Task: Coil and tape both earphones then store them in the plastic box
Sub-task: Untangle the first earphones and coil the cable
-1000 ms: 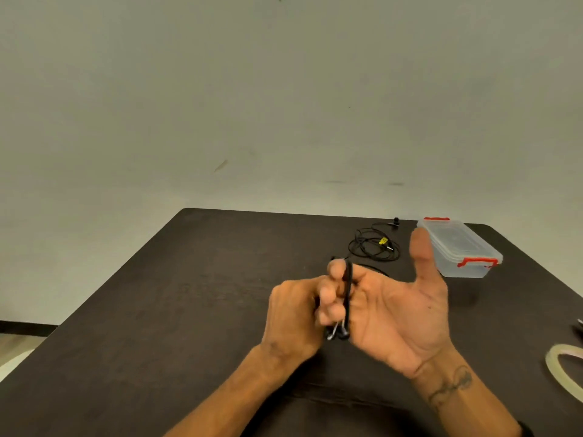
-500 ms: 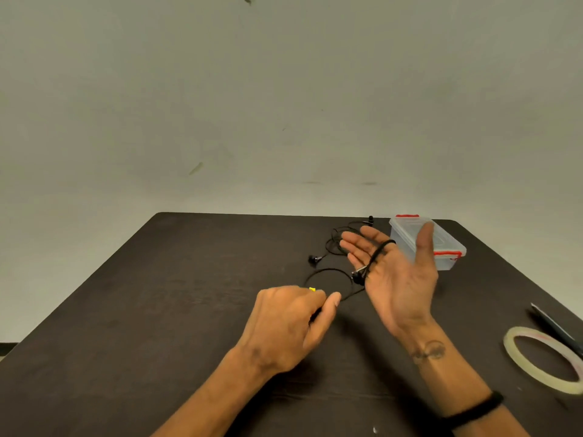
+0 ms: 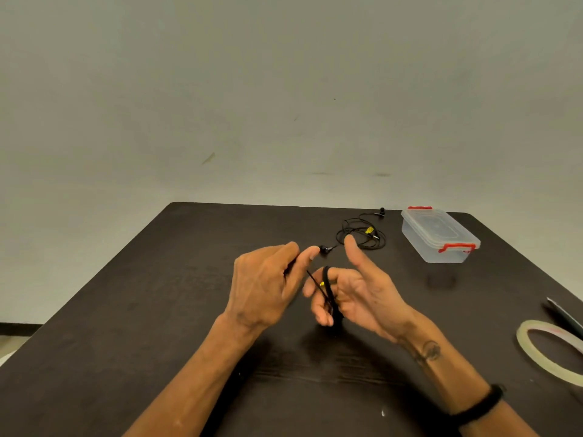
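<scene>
**Dark surface against a plain grey-green wall, one earphone half wound**

A dark brown wood-grain surface point(image 3: 126, 310) filled the lower half of the view and met a bare, pale grey-green wall point(image 3: 284, 89) carrying a few faint scuffs. At the far right stood the clear rectangular plastic box with red latches point(image 3: 440, 236), lid on. Just left of the box lay a loosely tangled black earphone with a small yellow tag point(image 3: 362, 234), resting on the surface, untaped. Nearer than the box, at the right edge, lay a ring of clear adhesive tape point(image 3: 550, 351), with a dark flat item beside it, too cut off to identify.

Well left of the box and nearer the camera, the right hand point(image 3: 356, 294) was held palm inward, fingers curled with a black earphone cable point(image 3: 328, 288) looped round them, thumb pointing up. The left hand point(image 3: 265, 288), just beside it, pinched the free end of that cable between thumb and fingers; an earbud point(image 3: 325, 249) showed past its fingertips. A black band circled the right wrist.
</scene>
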The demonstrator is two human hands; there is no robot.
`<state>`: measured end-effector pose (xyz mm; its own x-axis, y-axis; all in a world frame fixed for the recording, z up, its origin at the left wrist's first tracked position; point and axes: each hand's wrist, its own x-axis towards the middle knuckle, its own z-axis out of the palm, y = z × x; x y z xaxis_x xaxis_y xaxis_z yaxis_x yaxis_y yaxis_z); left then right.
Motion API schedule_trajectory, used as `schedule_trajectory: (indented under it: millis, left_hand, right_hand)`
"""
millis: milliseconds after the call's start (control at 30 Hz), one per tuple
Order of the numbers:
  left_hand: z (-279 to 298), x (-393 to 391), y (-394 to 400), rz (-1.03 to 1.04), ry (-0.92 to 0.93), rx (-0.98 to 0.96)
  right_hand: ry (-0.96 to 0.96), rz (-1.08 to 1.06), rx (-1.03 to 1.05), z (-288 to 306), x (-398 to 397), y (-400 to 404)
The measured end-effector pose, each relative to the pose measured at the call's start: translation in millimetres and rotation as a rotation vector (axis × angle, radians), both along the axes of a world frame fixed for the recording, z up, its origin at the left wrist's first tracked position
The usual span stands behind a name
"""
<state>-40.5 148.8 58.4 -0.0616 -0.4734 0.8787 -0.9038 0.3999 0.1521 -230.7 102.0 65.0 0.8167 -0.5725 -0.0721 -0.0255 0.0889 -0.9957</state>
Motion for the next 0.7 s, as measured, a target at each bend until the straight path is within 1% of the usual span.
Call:
schedule_trajectory:
  millis: [67, 133, 233, 333, 433, 533, 567, 600, 667, 700]
  left_hand:
    - [-1, 1, -1, -0.005, 0.004, 0.005]
    - [-2, 2, -3, -0.022, 0.030, 0.019]
    - [-3, 2, -4, -0.045, 0.099, 0.049]
    - [-4, -1, -6, -0.067, 0.154, 0.069]
    - [-9, -6, -7, -0.124, 0.247, 0.221]
    - [-18, -16, -6, -0.316, 0.468, 0.491]
    - [-20, -20, -6, -0.360, 0.491, 0.563]
    - [-21, -23, -6, -0.356, 0.504, 0.596]
    - [-28, -22, -10, -0.234, 0.408, 0.551]
    - [-32, -22, -11, -0.199, 0.391, 0.572]
  right_hand:
    - [0.019, 0.119, 0.040, 0, 0, 2]
    - [-0.005, 0.243, 0.124, 0, 1, 5]
    - [-0.073, 0.389, 0.269, 1, 6, 14]
    - [-0.164, 0.474, 0.363, 1, 14, 25]
    - [-0.321, 0.479, 0.406, 5, 15, 27]
    - [-0.463, 0.416, 0.423, 11, 8, 21]
    - [-0.494, 0.398, 0.416, 12, 6, 19]
    - [-0.521, 0.381, 0.410, 12, 5, 17]
    - [-0.573, 0.344, 0.412, 10, 3, 15]
    - [-0.599, 0.322, 0.416, 10, 3, 14]
